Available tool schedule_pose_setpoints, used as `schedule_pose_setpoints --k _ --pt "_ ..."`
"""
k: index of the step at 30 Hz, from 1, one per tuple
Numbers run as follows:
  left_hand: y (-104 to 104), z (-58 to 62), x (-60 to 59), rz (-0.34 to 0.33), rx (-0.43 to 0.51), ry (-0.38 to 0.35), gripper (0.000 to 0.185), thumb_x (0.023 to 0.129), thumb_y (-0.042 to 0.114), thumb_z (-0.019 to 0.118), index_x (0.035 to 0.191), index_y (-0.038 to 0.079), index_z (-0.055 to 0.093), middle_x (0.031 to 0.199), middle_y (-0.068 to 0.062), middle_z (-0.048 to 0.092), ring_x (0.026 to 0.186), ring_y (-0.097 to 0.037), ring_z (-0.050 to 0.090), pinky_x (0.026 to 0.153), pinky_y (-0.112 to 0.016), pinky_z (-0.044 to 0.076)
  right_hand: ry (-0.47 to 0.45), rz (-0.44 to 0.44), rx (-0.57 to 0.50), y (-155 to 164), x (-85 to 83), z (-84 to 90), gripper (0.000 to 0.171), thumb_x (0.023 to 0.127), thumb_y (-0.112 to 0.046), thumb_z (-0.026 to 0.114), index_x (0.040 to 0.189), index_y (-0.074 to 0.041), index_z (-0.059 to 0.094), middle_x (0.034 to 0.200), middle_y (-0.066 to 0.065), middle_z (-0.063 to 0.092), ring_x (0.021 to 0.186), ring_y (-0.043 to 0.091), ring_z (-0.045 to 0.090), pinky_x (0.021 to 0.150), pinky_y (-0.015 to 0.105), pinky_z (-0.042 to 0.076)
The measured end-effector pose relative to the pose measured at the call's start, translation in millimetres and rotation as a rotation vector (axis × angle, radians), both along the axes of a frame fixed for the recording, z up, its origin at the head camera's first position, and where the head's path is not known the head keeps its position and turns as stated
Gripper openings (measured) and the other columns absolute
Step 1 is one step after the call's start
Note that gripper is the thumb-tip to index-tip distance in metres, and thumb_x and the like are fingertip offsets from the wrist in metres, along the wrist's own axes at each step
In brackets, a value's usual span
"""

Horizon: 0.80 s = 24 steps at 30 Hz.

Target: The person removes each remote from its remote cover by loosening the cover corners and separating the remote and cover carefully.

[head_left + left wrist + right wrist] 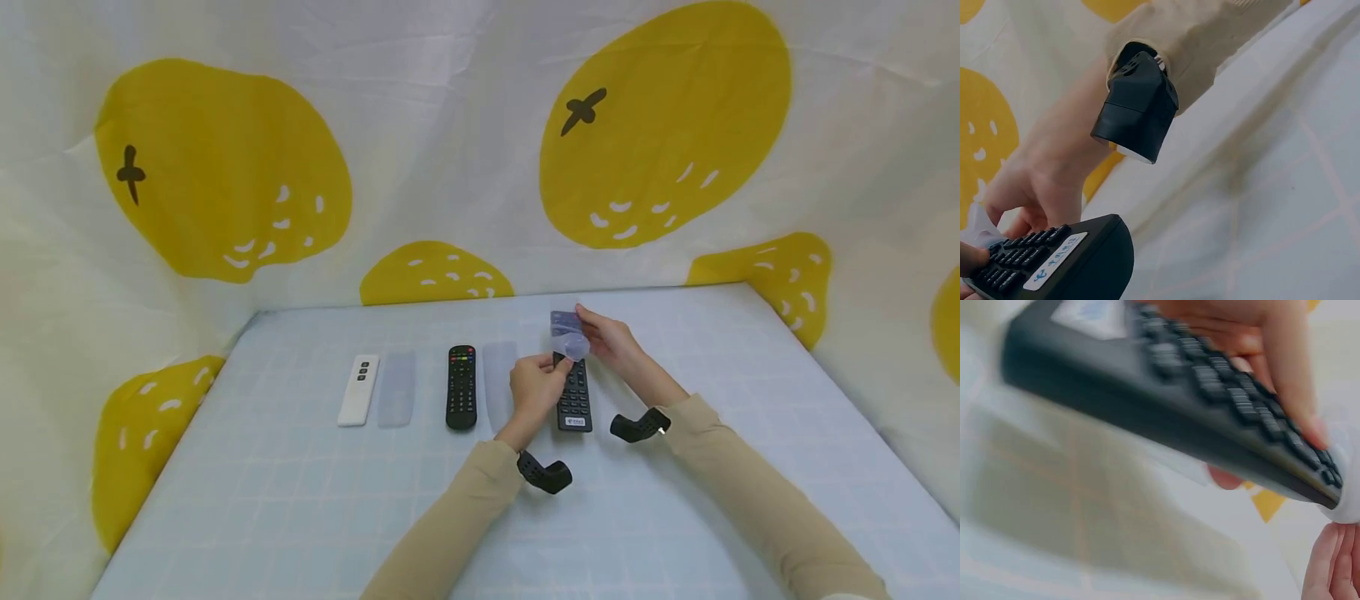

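Observation:
A black remote control [576, 406] with a white label at its lower end is raised off the table, its label end towards the wearer. My left hand [536, 387] grips it from the left, thumb [972, 257] on the buttons. Over the far end of the remote lies a translucent plastic sleeve [570, 343], bunched near the thumb. With its fingers at the sleeve's far right edge, my right hand [613, 342] pinches the film. In the right wrist view the sleeve [1350, 497] meets the remote's far tip, above the right fingers [1329, 565].
Left of the hands lie a black remote with coloured buttons [461, 390] and a flat translucent sleeve [498, 367], partly behind the left hand. Farther left are a white remote [358, 392] and another sleeve [397, 390]. A fruit-patterned curtain [450, 150] hangs behind the table.

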<state>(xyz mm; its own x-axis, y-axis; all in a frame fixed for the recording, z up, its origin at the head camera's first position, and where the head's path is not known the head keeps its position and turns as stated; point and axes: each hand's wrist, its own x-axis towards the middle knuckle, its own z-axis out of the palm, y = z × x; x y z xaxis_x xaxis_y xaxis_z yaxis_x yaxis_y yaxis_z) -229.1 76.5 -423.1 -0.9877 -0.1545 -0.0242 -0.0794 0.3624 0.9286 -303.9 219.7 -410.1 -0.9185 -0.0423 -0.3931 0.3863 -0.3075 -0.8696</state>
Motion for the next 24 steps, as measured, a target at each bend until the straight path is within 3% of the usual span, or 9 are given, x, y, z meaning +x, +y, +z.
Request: schedule_pose_setpoints --k 3,7,16,20,24 --pt "0 -0.9 0.3 -0.005 0.021 -0.023 0.034 0.082 0.025 0.075 0.107 0.001 0.073 0.101 -0.013 0.073 0.093 -0.02 0.072 0.079 -0.031 0.057 0.025 -0.033 0.07 -3 3.9 -0.3 0.018 0.093 -0.021 0.063 0.076 -0.02 0.066 0.073 -0.011 0.065 0.074 0.001 0.058 0.068 0.013 0.05" --pt "2 -2.7 2.3 -0.027 0.034 -0.03 0.036 0.081 0.024 0.076 0.107 -0.001 0.072 0.1 -0.016 0.073 0.092 -0.021 0.072 0.077 -0.03 0.058 0.05 -0.096 0.192 -2 6.2 0.1 0.022 0.092 -0.019 0.064 0.07 -0.023 0.064 0.067 -0.013 0.064 0.069 -0.001 0.058 0.065 0.011 0.049" --pt "12 -6.9 11.7 -0.076 0.045 -0.002 0.032 0.081 0.023 0.075 0.104 0.001 0.073 0.095 -0.015 0.073 0.087 -0.017 0.072 0.072 -0.026 0.058 0.113 -0.137 0.271 7 4.2 5.0 0.023 0.09 -0.017 0.065 0.068 -0.023 0.064 0.069 -0.013 0.065 0.067 -0.001 0.058 0.064 0.012 0.05" --pt "14 -6.0 14.0 -0.074 0.053 -0.007 0.032 0.082 0.024 0.075 0.104 0.002 0.073 0.096 -0.014 0.073 0.089 -0.017 0.072 0.074 -0.026 0.058 0.124 -0.128 0.318 10 4.3 6.1 0.022 0.09 -0.021 0.067 0.068 -0.024 0.064 0.071 -0.014 0.065 0.069 0.0 0.059 0.066 0.011 0.05" --pt "12 -3.6 14.1 -0.068 0.054 0.003 0.033 0.081 0.023 0.076 0.105 0.0 0.072 0.098 -0.016 0.072 0.091 -0.019 0.072 0.075 -0.027 0.058 0.138 -0.088 0.295 11 5.1 6.0 0.014 0.09 -0.023 0.066 0.076 -0.021 0.066 0.073 -0.014 0.065 0.07 0.0 0.058 0.068 0.012 0.05"
